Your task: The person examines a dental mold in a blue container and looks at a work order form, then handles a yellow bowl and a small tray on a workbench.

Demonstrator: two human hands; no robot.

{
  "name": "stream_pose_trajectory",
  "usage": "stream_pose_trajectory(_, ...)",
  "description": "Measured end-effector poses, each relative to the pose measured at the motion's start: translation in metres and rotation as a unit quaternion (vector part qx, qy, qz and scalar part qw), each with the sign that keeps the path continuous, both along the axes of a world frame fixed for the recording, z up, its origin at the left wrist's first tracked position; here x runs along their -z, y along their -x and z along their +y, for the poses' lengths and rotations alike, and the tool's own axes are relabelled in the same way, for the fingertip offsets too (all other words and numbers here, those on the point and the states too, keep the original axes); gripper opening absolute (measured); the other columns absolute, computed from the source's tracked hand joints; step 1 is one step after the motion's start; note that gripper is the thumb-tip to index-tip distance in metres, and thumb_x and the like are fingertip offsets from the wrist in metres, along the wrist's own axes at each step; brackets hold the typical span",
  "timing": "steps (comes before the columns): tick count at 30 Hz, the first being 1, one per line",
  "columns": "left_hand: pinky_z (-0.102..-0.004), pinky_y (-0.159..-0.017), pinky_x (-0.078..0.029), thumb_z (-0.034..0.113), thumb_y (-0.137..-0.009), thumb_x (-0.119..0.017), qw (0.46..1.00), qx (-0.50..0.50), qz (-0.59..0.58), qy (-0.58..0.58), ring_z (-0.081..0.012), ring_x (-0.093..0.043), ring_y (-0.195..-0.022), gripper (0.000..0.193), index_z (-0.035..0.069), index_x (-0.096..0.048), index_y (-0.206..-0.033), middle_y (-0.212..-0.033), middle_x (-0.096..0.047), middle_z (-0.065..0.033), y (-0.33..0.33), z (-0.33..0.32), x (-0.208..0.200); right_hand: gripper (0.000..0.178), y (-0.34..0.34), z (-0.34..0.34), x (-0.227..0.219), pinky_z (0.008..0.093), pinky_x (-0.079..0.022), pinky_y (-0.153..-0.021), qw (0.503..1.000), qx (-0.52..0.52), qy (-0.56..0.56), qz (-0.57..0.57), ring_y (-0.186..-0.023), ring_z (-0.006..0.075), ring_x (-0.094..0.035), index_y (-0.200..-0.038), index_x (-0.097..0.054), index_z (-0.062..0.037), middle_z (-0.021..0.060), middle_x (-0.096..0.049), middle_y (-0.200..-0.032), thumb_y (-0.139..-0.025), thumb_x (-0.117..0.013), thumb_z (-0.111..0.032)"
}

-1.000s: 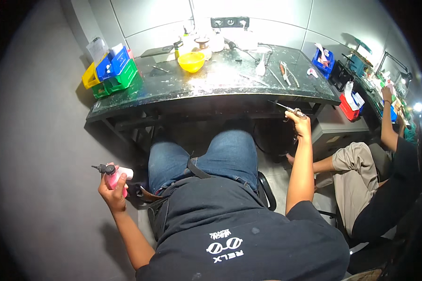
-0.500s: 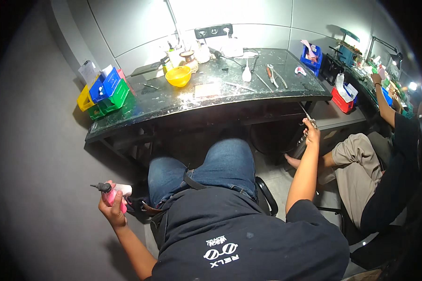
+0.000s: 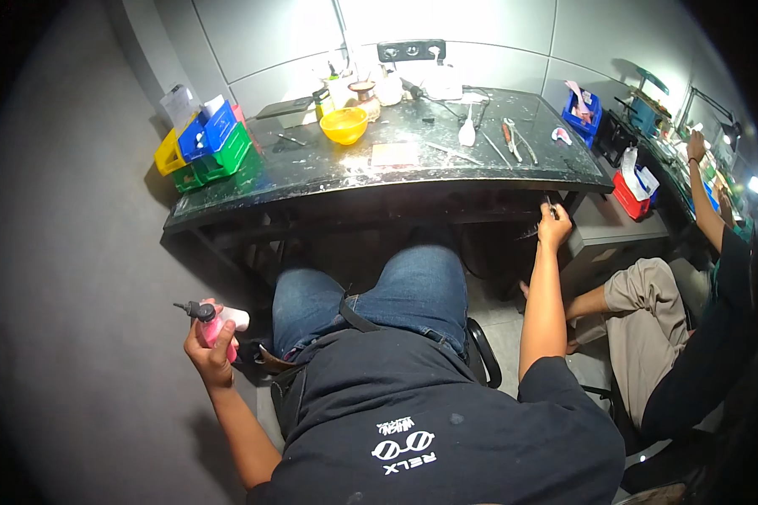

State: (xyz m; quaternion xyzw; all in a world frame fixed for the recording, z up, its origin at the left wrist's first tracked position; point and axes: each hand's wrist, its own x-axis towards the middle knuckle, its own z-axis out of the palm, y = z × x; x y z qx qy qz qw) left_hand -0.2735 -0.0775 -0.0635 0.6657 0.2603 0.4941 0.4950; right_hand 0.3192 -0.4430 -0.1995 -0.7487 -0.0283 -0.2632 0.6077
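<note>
On the left, away from the bench, my left hand is wrapped round a squeeze bottle of pink liquid with a black nozzle. A short white cylinder is held against the bottle in the same hand. My right hand reaches to the bench's front edge at the right, fingers closed round a slim metal tool. Fingers and shadow hide most of that tool, so its exact kind does not show.
On the black bench stand a yellow bowl, a white bulb blower, pliers and a dental model. Coloured bins sit at the left end. To the right, a red bin rests on a grey cabinet; a co-worker sits beside me.
My right hand has moved in closer to the bench's front edge, and its tool shows less. The left hand keeps its hold on the bottle. The whole view has shifted slightly.
</note>
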Motion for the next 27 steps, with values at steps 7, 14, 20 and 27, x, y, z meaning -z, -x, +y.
stream_pose_trajectory(7,-0.0230,-0.053,-0.046,0.008,-0.079,-0.077,1.000,0.014,0.004,-0.004,-0.0108,-0.055,-0.060,0.039,-0.006,-0.065,-0.113,-0.113,-0.064,-0.0137,-0.003,0.004,0.002,0.014,0.081,0.072,-0.097,0.0369,-0.049,-0.081,0.951,0.126,-0.036,-0.280,-0.088,0.0248,-0.060,-0.095,-0.071,-0.0070,0.0078,-0.069,-0.096,-0.082,-0.074,-0.012)
stream_pose_trajectory(14,-0.0261,-0.055,-0.047,0.004,-0.082,-0.072,0.998,0.046,-0.016,0.043,-0.0121,-0.056,-0.061,0.032,-0.008,-0.064,-0.111,-0.127,-0.059,-0.0179,-0.003,0.012,0.027,0.015,0.112,0.225,-0.205,0.0377,-0.051,-0.085,0.873,-0.260,0.118,-0.395,-0.093,0.0291,-0.067,-0.093,-0.069,-0.0070,0.0107,-0.071,-0.096,-0.078,-0.070,-0.010)
stream_pose_trajectory(20,-0.0274,-0.066,-0.052,0.012,-0.075,-0.080,0.996,0.023,-0.022,0.083,-0.0170,-0.063,-0.082,0.038,-0.006,-0.067,-0.106,-0.124,-0.061,-0.0155,0.006,0.011,0.027,0.028,-0.031,0.330,-0.196,0.0444,-0.053,-0.088,0.811,-0.156,0.537,-0.172,-0.100,0.0396,-0.067,-0.104,-0.071,-0.0025,0.0266,-0.068,-0.105,-0.080,-0.057,0.002)
stream_pose_trajectory(27,-0.0365,-0.093,-0.048,0.015,-0.072,-0.083,0.996,-0.012,-0.030,0.087,-0.0231,-0.060,-0.107,0.036,-0.003,-0.070,-0.101,-0.124,-0.060,-0.0155,0.022,0.018,0.044,0.020,-0.062,0.351,-0.172,0.0479,-0.057,-0.081,0.792,-0.116,0.594,-0.081,-0.099,0.0401,-0.070,-0.101,-0.069,0.0038,0.0279,-0.070,-0.101,-0.085,-0.058,-0.002)
